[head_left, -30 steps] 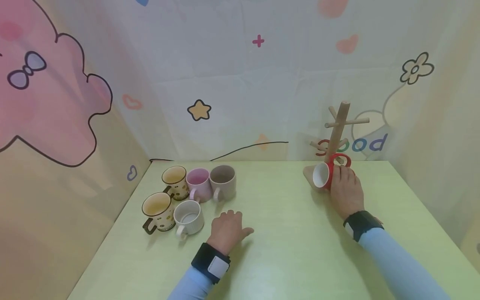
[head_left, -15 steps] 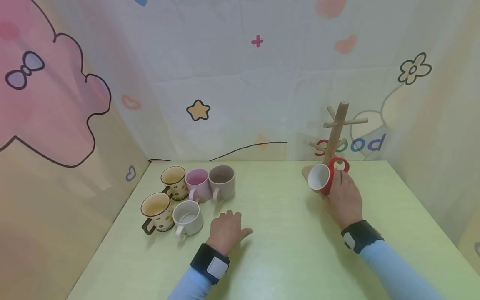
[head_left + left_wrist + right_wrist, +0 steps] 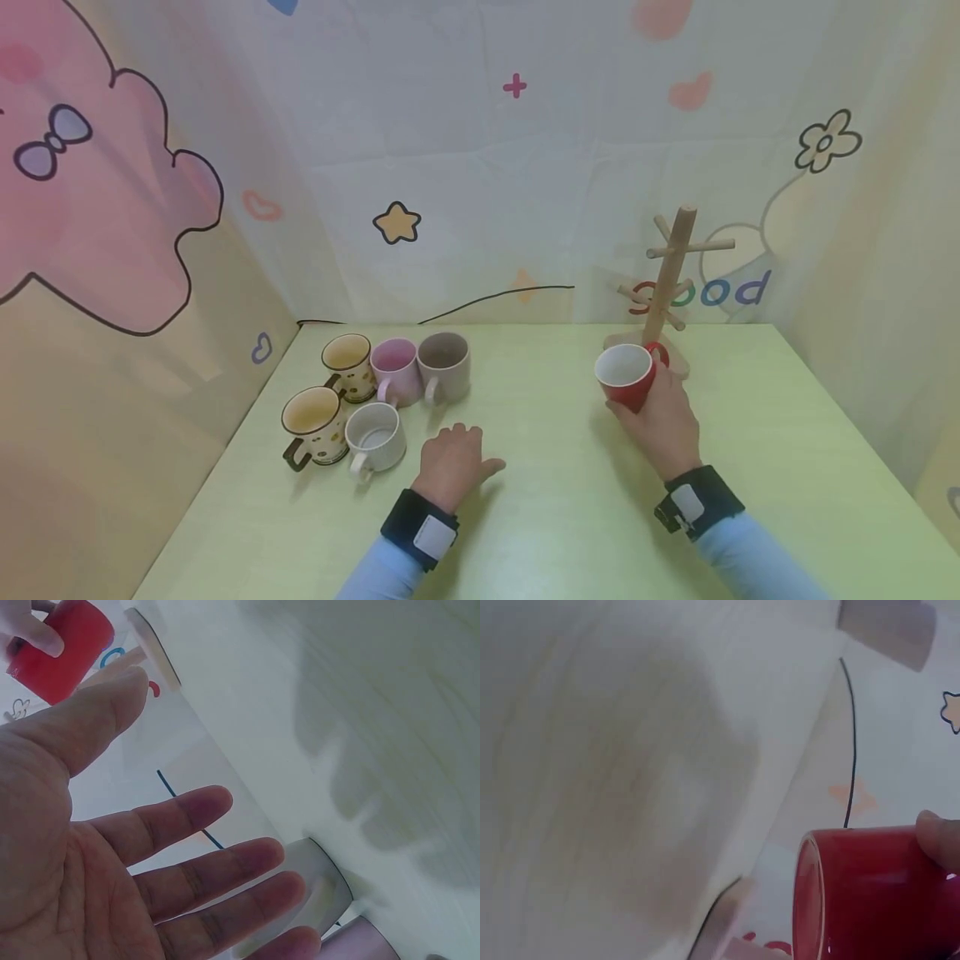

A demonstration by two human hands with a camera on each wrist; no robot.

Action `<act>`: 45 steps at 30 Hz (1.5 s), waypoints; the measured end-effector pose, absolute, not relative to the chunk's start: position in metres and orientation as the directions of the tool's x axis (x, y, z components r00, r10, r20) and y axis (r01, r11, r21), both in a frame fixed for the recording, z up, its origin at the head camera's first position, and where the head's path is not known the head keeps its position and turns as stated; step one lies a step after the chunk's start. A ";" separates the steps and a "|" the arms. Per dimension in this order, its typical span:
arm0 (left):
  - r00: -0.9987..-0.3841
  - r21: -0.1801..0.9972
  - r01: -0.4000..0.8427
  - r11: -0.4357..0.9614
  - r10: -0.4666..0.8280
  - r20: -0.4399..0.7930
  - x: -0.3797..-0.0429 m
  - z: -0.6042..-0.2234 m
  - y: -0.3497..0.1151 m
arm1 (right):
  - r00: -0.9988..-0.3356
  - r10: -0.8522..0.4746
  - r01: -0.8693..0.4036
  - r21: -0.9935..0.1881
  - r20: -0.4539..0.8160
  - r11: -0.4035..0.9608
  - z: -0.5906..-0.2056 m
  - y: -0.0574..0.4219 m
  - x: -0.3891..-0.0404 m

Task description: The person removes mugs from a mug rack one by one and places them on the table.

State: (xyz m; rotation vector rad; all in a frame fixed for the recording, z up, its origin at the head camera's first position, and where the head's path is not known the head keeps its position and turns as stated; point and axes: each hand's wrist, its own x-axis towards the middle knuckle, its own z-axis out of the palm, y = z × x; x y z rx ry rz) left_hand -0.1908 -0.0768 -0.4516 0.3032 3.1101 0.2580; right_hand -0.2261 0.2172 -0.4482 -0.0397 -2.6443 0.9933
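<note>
A red mug [image 3: 630, 392] with a white inside is gripped by my right hand [image 3: 663, 421], its mouth facing up and its handle toward the back right. In the right wrist view the mug [image 3: 877, 892] hangs above the table, thumb on its side. Just behind it stands a wooden mug tree [image 3: 667, 283] with bare pegs. My left hand [image 3: 452, 462] hovers over the table with its fingers extended, holding nothing. Nearest to it is a white mug [image 3: 377, 437]; the left wrist view shows its open palm [image 3: 112, 877].
Left of centre stand a grey mug [image 3: 447, 371], a pink mug [image 3: 399, 375] and two spotted cream mugs, one in front [image 3: 318, 429] and one behind [image 3: 351, 371]. A printed curtain [image 3: 480, 167] hangs behind the light green table [image 3: 540, 517].
The red mug has come away from the mug tree toward the front left. My right hand has turned it from lying sideways to mouth up. The left hand stays put.
</note>
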 end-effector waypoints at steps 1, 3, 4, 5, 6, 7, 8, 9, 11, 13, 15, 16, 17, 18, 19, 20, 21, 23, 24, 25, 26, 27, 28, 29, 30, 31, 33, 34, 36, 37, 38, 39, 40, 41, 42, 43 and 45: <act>-0.981 0.162 0.193 0.968 0.194 0.014 -0.191 -0.452 -0.077 | -0.957 0.129 -0.084 -0.675 0.260 0.733 -0.448 0.216 -0.225; -0.980 0.160 0.197 0.967 0.196 0.025 -0.191 -0.453 -0.077 | -0.971 0.113 -0.075 -0.722 0.209 0.687 -0.448 0.213 -0.222; -0.980 0.161 0.198 0.967 0.196 0.026 -0.190 -0.453 -0.077 | -0.978 0.103 -0.068 -0.744 0.182 0.665 -0.448 0.211 -0.222; -0.980 0.161 0.199 0.967 0.197 0.028 -0.190 -0.453 -0.077 | -0.984 0.093 -0.058 -0.762 0.153 0.645 -0.447 0.210 -0.221; -0.980 0.163 0.199 0.966 0.197 0.029 -0.191 -0.453 -0.077 | -0.989 0.088 -0.036 -0.779 0.117 0.626 -0.447 0.209 -0.220; -0.980 0.167 0.198 0.966 0.197 0.025 -0.191 -0.453 -0.077 | -0.993 0.081 -0.018 -0.792 0.085 0.610 -0.447 0.207 -0.219; -0.980 0.169 0.199 0.965 0.198 0.021 -0.191 -0.453 -0.077 | -0.996 0.075 0.004 -0.805 0.050 0.593 -0.446 0.206 -0.218; -0.980 0.171 0.198 0.965 0.199 0.014 -0.191 -0.453 -0.077 | -0.998 0.067 0.024 -0.817 0.019 0.576 -0.447 0.204 -0.218; -0.979 0.176 0.199 0.964 0.202 0.000 -0.192 -0.453 -0.077 | -0.998 0.049 0.062 -0.840 -0.042 0.539 -0.447 0.202 -0.216; -0.979 0.179 0.200 0.963 0.206 -0.013 -0.192 -0.453 -0.077 | -0.996 0.022 0.084 -0.854 -0.085 0.514 -0.447 0.200 -0.214; -0.977 0.185 0.207 0.961 0.213 -0.016 -0.192 -0.452 -0.077 | -0.993 -0.008 0.096 -0.864 -0.115 0.495 -0.448 0.199 -0.212; -0.976 0.188 0.210 0.959 0.217 -0.016 -0.192 -0.452 -0.077 | -0.992 -0.028 0.096 -0.868 -0.125 0.487 -0.448 0.198 -0.211; -0.975 0.190 0.214 0.958 0.221 -0.014 -0.192 -0.451 -0.077 | -0.990 -0.050 0.092 -0.871 -0.131 0.482 -0.448 0.198 -0.210; -0.974 0.193 0.219 0.957 0.225 -0.012 -0.192 -0.451 -0.077 | -0.988 -0.069 0.089 -0.873 -0.138 0.479 -0.448 0.197 -0.209; -0.973 0.195 0.224 0.955 0.230 -0.007 -0.192 -0.451 -0.077 | -0.985 -0.091 0.084 -0.876 -0.144 0.475 -0.448 0.197 -0.208; -0.972 0.199 0.231 0.952 0.236 -0.001 -0.191 -0.450 -0.077 | -0.982 -0.114 0.077 -0.879 -0.148 0.471 -0.447 0.196 -0.207; -0.971 0.201 0.237 0.951 0.241 0.006 -0.191 -0.450 -0.077 | -0.979 -0.141 0.067 -0.883 -0.149 0.465 -0.447 0.195 -0.206; -0.968 0.207 0.250 0.946 0.251 0.021 -0.191 -0.450 -0.077 | -0.970 -0.197 0.039 -0.891 -0.143 0.453 -0.445 0.194 -0.205; -0.966 0.212 0.256 0.943 0.256 0.027 -0.191 -0.449 -0.077 | -0.964 -0.224 0.027 -0.896 -0.140 0.444 -0.445 0.193 -0.204; -0.965 0.217 0.260 0.941 0.260 0.031 -0.191 -0.449 -0.077 | -0.957 -0.256 0.013 -0.903 -0.136 0.429 -0.444 0.192 -0.204; -0.964 0.223 0.265 0.938 0.264 0.033 -0.192 -0.449 -0.077 | -0.950 -0.283 -0.001 -0.908 -0.130 0.420 -0.445 0.192 -0.204; -0.963 0.231 0.267 0.936 0.267 0.030 -0.192 -0.449 -0.077 | -0.942 -0.313 -0.015 -0.912 -0.125 0.411 -0.445 0.192 -0.204; -0.962 0.242 0.269 0.932 0.271 0.026 -0.193 -0.449 -0.077 | -0.933 -0.340 -0.030 -0.914 -0.120 0.405 -0.445 0.192 -0.204; -0.961 0.249 0.271 0.930 0.275 0.021 -0.193 -0.449 -0.077 | -0.923 -0.365 -0.039 -0.916 -0.120 0.399 -0.446 0.192 -0.205; -0.960 0.256 0.273 0.927 0.279 0.014 -0.194 -0.449 -0.077 | -0.914 -0.387 -0.046 -0.917 -0.121 0.397 -0.447 0.191 -0.205; -0.958 0.265 0.278 0.923 0.286 0.008 -0.194 -0.449 -0.077 | -0.904 -0.410 -0.053 -0.916 -0.124 0.396 -0.448 0.191 -0.205; -0.953 0.277 0.291 0.916 0.302 0.001 -0.195 -0.449 -0.077 | -0.882 -0.452 -0.064 -0.914 -0.136 0.401 -0.449 0.191 -0.206; -0.950 0.280 0.300 0.912 0.312 0.000 -0.196 -0.449 -0.076 | -0.870 -0.472 -0.070 -0.912 -0.142 0.403 -0.449 0.191 -0.206; -0.942 0.286 0.322 0.902 0.335 0.006 -0.195 -0.449 -0.076 | -0.844 -0.516 -0.087 -0.911 -0.148 0.403 -0.450 0.190 -0.206; -0.938 0.291 0.333 0.897 0.346 0.009 -0.195 -0.449 -0.076 | -0.830 -0.537 -0.096 -0.910 -0.151 0.403 -0.450 0.190 -0.206; -0.935 0.296 0.343 0.891 0.355 0.014 -0.195 -0.448 -0.076 | -0.815 -0.560 -0.105 -0.911 -0.151 0.399 -0.450 0.190 -0.206; -0.930 0.305 0.354 0.884 0.366 0.020 -0.194 -0.447 -0.076 | -0.801 -0.579 -0.112 -0.911 -0.153 0.396 -0.450 0.190 -0.205; -0.926 0.313 0.366 0.876 0.377 0.026 -0.194 -0.447 -0.076 | -0.786 -0.600 -0.122 -0.912 -0.152 0.391 -0.450 0.189 -0.205; -0.921 0.320 0.377 0.869 0.388 0.030 -0.193 -0.446 -0.076 | -0.770 -0.620 -0.128 -0.915 -0.151 0.382 -0.451 0.189 -0.204; -0.917 0.327 0.385 0.863 0.397 0.031 -0.193 -0.445 -0.076 | -0.754 -0.638 -0.132 -0.917 -0.153 0.375 -0.451 0.189 -0.204; -0.914 0.338 0.392 0.856 0.405 0.033 -0.193 -0.444 -0.076 | -0.739 -0.656 -0.138 -0.920 -0.151 0.367 -0.450 0.189 -0.203; -0.907 0.355 0.403 0.843 0.421 0.028 -0.192 -0.443 -0.075 | -0.708 -0.689 -0.139 -0.927 -0.152 0.348 -0.449 0.188 -0.203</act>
